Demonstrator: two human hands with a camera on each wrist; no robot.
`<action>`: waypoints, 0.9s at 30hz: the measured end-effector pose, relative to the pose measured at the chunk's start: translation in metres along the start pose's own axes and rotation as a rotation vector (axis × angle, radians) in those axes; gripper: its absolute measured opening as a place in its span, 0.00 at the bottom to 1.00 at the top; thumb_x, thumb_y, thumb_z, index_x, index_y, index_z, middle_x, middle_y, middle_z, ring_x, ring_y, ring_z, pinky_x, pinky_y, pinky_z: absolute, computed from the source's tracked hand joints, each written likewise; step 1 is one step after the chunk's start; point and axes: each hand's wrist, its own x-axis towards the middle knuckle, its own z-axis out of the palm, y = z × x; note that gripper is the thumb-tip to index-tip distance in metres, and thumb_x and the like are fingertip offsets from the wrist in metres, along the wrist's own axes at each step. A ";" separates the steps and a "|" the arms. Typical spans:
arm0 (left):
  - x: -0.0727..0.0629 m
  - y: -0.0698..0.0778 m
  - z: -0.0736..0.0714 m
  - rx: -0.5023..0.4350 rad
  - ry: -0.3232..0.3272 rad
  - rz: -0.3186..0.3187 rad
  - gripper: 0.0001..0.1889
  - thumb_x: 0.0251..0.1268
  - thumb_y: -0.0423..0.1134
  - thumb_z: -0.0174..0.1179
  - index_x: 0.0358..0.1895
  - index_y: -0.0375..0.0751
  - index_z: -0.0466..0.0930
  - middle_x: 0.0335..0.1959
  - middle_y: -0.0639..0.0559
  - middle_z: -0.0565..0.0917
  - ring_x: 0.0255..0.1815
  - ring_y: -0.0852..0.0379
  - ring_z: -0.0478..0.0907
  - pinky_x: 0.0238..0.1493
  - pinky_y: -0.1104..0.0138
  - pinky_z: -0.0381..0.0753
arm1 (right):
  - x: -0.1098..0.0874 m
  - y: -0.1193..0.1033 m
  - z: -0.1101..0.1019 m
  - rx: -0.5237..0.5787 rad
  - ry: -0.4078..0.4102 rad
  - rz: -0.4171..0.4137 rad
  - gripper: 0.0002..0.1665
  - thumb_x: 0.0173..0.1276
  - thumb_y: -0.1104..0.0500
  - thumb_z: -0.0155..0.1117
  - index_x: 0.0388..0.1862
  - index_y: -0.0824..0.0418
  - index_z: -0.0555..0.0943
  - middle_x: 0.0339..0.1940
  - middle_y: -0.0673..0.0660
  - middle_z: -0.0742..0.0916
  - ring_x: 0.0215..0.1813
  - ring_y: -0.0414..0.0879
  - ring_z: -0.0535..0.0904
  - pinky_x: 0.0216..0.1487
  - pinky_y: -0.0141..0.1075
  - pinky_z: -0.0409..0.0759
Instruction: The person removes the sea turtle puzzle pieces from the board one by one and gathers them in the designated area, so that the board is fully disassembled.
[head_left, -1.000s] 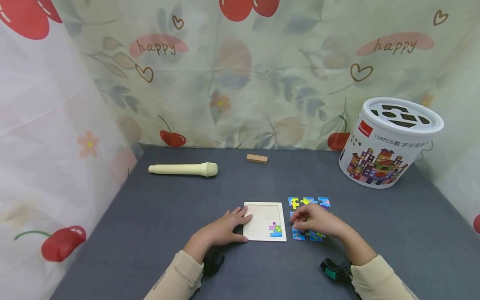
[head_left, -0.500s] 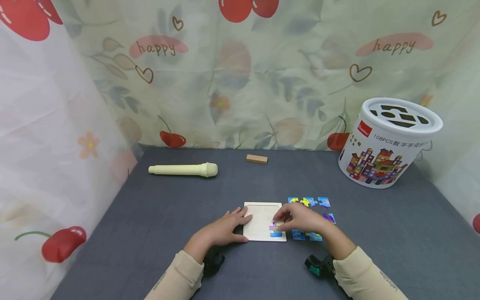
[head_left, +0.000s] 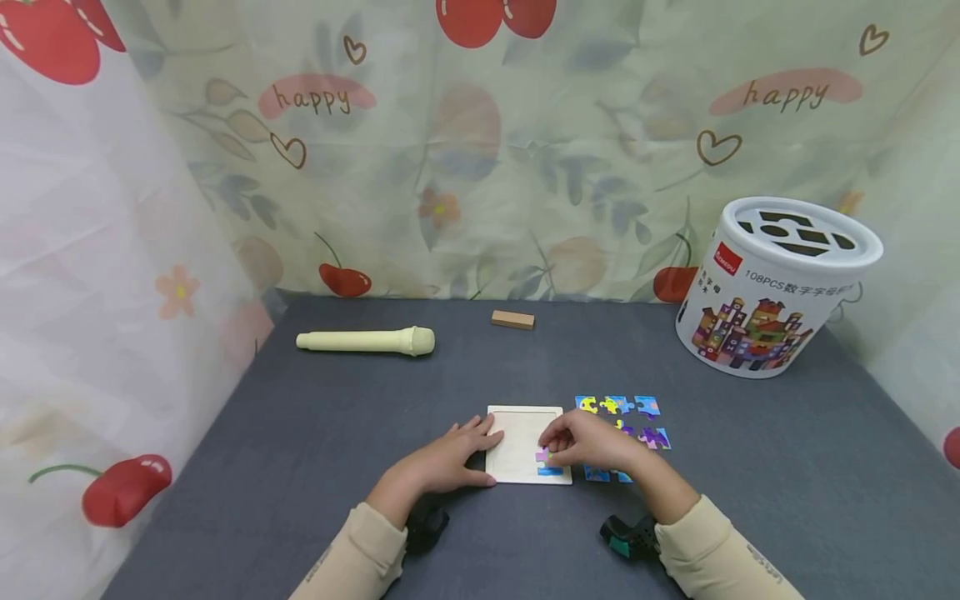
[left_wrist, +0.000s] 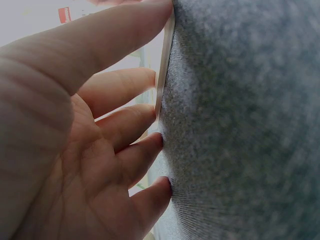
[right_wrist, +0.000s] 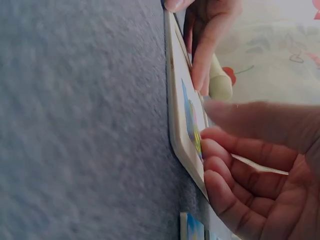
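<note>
A square wooden puzzle board (head_left: 512, 450) lies on the table, with assembled jigsaw pieces (head_left: 550, 472) in its near right corner. My left hand (head_left: 459, 457) rests along the board's left side, fingers spread, thumb at the near left corner. In the left wrist view, the thumb and fingertips meet the board's thin edge. Over the right part of the board, my right hand (head_left: 592, 440) pinches a puzzle piece, mostly hidden by the fingers, close above the assembled ones. In the right wrist view, its curled fingers (right_wrist: 220, 187) reach down to the board's surface.
Loose puzzle pieces (head_left: 647, 406) lie in rows right of the board, some covered by the right hand. Farther back are a cream toy microphone (head_left: 367, 341), a small wooden block (head_left: 513, 319) and a white bucket (head_left: 772, 292) with a slotted lid. Patterned cloth hangs behind.
My right hand has moved left from the loose pieces to the board, over the assembled pieces there. The left hand has stayed at the board's left side.
</note>
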 end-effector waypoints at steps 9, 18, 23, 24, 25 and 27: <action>0.000 0.000 -0.001 -0.002 0.007 0.005 0.35 0.59 0.47 0.63 0.69 0.45 0.62 0.75 0.47 0.52 0.76 0.47 0.45 0.74 0.49 0.45 | 0.000 -0.008 0.002 -0.026 -0.004 0.054 0.09 0.53 0.67 0.69 0.34 0.65 0.80 0.25 0.52 0.79 0.29 0.40 0.71 0.30 0.28 0.73; 0.000 0.001 0.000 -0.005 0.006 0.006 0.35 0.59 0.47 0.63 0.69 0.45 0.62 0.75 0.46 0.52 0.76 0.46 0.45 0.74 0.49 0.46 | -0.001 -0.009 0.003 0.002 0.023 0.076 0.08 0.53 0.68 0.69 0.32 0.65 0.79 0.27 0.53 0.80 0.30 0.41 0.72 0.30 0.29 0.74; 0.000 0.001 0.000 -0.003 0.001 0.000 0.35 0.59 0.47 0.62 0.69 0.46 0.61 0.75 0.47 0.51 0.76 0.46 0.44 0.74 0.49 0.45 | -0.001 -0.004 0.003 0.032 0.045 0.064 0.08 0.54 0.69 0.68 0.33 0.65 0.79 0.27 0.53 0.81 0.30 0.40 0.74 0.31 0.28 0.75; 0.000 0.000 0.000 -0.001 0.001 0.002 0.35 0.59 0.47 0.62 0.69 0.46 0.61 0.75 0.47 0.51 0.76 0.46 0.44 0.74 0.49 0.45 | -0.001 -0.003 0.003 0.036 0.047 0.057 0.08 0.54 0.69 0.68 0.34 0.66 0.79 0.28 0.53 0.81 0.30 0.40 0.74 0.31 0.28 0.75; 0.000 0.000 0.000 0.000 0.001 0.004 0.35 0.59 0.47 0.62 0.69 0.45 0.61 0.75 0.47 0.51 0.76 0.46 0.44 0.74 0.49 0.45 | -0.001 -0.001 0.003 0.040 0.049 0.054 0.08 0.55 0.69 0.67 0.34 0.65 0.79 0.28 0.53 0.81 0.30 0.40 0.74 0.31 0.28 0.75; 0.000 0.000 0.000 0.003 0.002 0.009 0.35 0.59 0.47 0.62 0.69 0.45 0.61 0.75 0.46 0.51 0.76 0.46 0.44 0.74 0.49 0.45 | -0.001 0.001 0.002 0.058 0.052 0.043 0.08 0.55 0.68 0.67 0.34 0.66 0.79 0.28 0.53 0.81 0.30 0.40 0.74 0.31 0.28 0.76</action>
